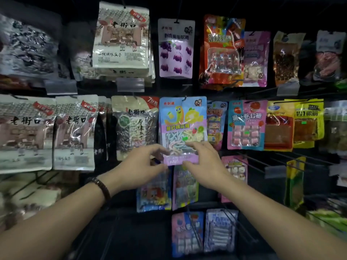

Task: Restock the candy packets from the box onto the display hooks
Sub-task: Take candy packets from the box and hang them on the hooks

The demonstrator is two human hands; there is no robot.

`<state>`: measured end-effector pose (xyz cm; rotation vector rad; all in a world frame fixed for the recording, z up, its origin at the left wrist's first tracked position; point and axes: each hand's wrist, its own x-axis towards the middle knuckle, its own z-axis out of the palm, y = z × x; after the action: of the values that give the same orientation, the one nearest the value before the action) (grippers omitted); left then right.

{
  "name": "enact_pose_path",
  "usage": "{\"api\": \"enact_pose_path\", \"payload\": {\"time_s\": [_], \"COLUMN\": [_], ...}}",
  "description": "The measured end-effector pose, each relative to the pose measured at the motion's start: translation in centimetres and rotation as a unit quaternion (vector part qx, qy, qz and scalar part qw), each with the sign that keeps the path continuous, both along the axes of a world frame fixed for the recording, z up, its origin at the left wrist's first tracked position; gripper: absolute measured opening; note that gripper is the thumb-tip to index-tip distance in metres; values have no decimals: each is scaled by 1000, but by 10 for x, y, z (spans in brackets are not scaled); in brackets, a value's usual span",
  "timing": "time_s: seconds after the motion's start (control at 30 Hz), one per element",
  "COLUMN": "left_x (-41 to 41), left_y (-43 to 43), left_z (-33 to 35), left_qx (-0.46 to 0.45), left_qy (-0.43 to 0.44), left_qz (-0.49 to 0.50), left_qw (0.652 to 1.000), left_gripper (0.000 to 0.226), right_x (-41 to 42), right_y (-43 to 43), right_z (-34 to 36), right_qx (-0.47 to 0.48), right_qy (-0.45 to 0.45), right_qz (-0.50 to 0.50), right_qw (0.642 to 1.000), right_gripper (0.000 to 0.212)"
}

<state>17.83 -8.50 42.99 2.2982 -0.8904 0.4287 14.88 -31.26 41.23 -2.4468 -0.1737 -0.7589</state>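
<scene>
A blue and purple candy packet (183, 126) with a yellow worm drawing hangs on a display hook (185, 99) in the middle row. My left hand (142, 166) pinches its lower left corner between thumb and fingers. My right hand (203, 162) holds the lower right edge, fingers over the front and thumb under the bottom. A dark bead bracelet circles my left wrist. The box is out of view.
Hanging packets fill the dark pegboard: white seed bags (122, 38) at left, a purple grape packet (176, 49) above, a pink candy packet (246, 124) at right. More candy packets (185, 186) hang below. Bare hooks (262, 166) stick out at lower right.
</scene>
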Motion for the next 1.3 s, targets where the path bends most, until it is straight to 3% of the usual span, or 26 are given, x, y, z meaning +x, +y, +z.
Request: {"api": "enact_pose_path", "payload": {"time_s": [0.17,0.37,0.5,0.67,0.77,0.83,0.97,1.03,1.2,1.3], "left_x": [-69,-110,-125,-155,-158,-158,-160,-162,-160,-159], "left_y": [33,79,95,103,108,110,109,103,104,107], "left_z": [-83,-235,-331,-417,-436,-443,-449,-445,-449,-449], "left_qx": [59,173,274,290,343,368,469,474,442,464], "left_qy": [40,169,266,355,403,414,429,448,451,447], "left_qz": [-30,-2,13,18,-12,-3,-18,-34,-31,-32], "left_qw": [997,970,924,889,848,833,772,757,775,764], "left_gripper": [7,3,18,31,46,51,62,66,64,66], "right_x": [-53,-92,-112,-148,-160,-164,-174,-177,-182,-185], "right_y": [26,53,73,81,80,81,97,101,96,103], "right_z": [-74,-223,-324,-445,-488,-504,-525,-535,-543,-544], "right_qx": [-3,-21,4,27,-125,-212,-237,-240,-307,-328], "right_qy": [-6,118,220,341,425,427,435,452,437,451], "right_qz": [60,122,128,66,82,85,116,118,93,119], "right_qw": [998,985,967,937,893,875,861,851,840,822], "right_gripper": [35,28,23,27,55,70,81,82,74,60]}}
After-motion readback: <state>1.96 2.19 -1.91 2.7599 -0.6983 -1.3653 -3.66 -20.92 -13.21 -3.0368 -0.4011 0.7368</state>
